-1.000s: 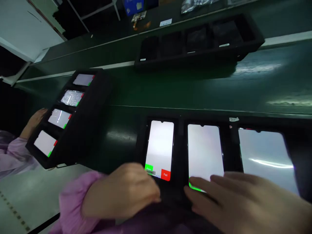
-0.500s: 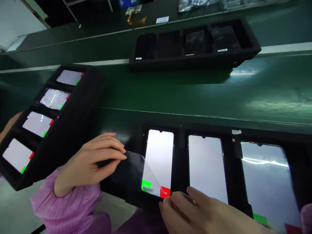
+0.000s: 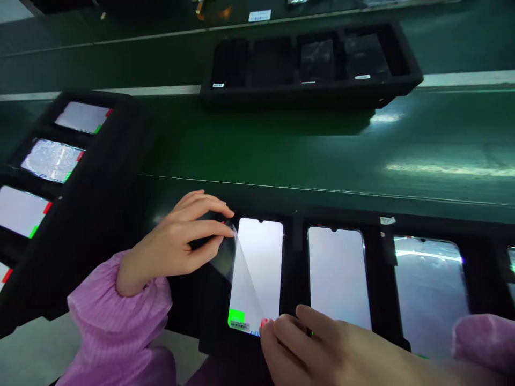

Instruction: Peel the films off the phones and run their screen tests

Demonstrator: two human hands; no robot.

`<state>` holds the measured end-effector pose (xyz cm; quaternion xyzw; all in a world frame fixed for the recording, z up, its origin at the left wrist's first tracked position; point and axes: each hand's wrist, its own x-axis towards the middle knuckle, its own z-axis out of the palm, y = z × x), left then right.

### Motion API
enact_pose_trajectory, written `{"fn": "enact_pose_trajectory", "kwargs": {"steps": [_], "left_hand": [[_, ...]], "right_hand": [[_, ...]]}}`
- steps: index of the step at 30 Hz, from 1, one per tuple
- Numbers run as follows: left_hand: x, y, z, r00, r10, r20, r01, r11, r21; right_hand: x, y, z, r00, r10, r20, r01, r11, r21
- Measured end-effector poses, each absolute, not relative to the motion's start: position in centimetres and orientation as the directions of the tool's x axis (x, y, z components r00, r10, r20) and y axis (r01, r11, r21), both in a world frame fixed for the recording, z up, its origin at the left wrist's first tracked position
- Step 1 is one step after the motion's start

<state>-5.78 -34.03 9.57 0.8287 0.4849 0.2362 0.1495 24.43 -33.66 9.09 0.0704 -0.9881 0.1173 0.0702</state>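
My left hand (image 3: 193, 230) pinches the upper edge of a clear protective film (image 3: 227, 257) beside the top left of a lit phone screen (image 3: 259, 262). Across that white screen the film's edge slants down to my right hand (image 3: 300, 343). The fingers of my right hand are drawn together at the film's lower corner, covering most of the red patch there. A green patch and a small barcode label show at the screen's lower left. The screen lies in a black tray (image 3: 296, 252).
More lit screens, including a second screen (image 3: 338, 273) and a third (image 3: 430, 295), lie to the right. A slanted black tray (image 3: 116, 145) with several lit screens stands left. Another black tray (image 3: 277, 96) with dark panels sits farther back on the green surface (image 3: 257, 155).
My left hand has moved up and to the right with the film, towards the screen's top. My right hand stays near the lower right corner. The view has shifted slightly.
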Motion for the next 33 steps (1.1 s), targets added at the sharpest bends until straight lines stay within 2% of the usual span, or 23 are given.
{"fn": "enact_pose_trajectory", "kwargs": {"steps": [4,6,7,9,11,13,14,17,23,29,33], "left_hand": [[-4.5,-33.2,7.5,0.377,0.895,0.238,0.814,-0.443,0.375],[-4.0,-33.1,6.4,0.349,0.895,0.278,0.83,-0.433,0.351],[-3.9,-33.2,5.9,0.33,0.892,0.31,0.824,-0.432,0.367],[-3.6,-33.3,4.8,0.272,0.888,0.37,0.785,-0.427,0.448],[-3.5,-33.4,4.0,0.193,0.898,0.396,0.723,-0.403,0.561],[-3.5,-33.4,3.4,0.136,0.908,0.397,0.662,-0.382,0.645],[-3.5,-33.4,3.2,0.125,0.91,0.396,0.643,-0.378,0.666],[-3.6,-33.3,2.9,0.125,0.906,0.403,0.629,-0.387,0.674],[-3.4,-33.2,2.7,0.127,0.9,0.417,0.613,-0.402,0.681],[-3.1,-35.8,2.8,-0.069,0.821,0.567,0.692,-0.37,0.62],[-3.6,-39.3,3.6,0.066,0.817,0.573,0.738,-0.427,0.523]], "right_hand": [[23.2,-32.5,8.8,-0.966,-0.049,0.255,-0.116,0.96,-0.254],[22.6,-30.8,8.8,-0.956,0.055,0.289,-0.054,0.932,-0.357],[22.4,-29.7,8.9,-0.948,0.145,0.284,0.001,0.892,-0.452],[22.2,-27.1,9.1,-0.897,0.382,0.221,0.137,0.717,-0.684],[22.3,-24.7,9.5,-0.784,0.616,0.071,0.268,0.44,-0.857],[22.6,-22.9,9.8,-0.646,0.762,-0.05,0.323,0.214,-0.922],[22.8,-22.4,10.0,-0.588,0.806,-0.071,0.322,0.152,-0.935],[23.2,-22.2,10.3,-0.512,0.858,-0.045,0.303,0.131,-0.944],[22.7,-23.6,10.9,-0.514,0.857,-0.034,0.375,0.189,-0.907],[22.3,-24.4,11.0,-0.49,0.871,-0.031,0.404,0.196,-0.893],[22.4,-25.1,11.3,-0.5,0.866,-0.025,0.398,0.204,-0.894]]}}
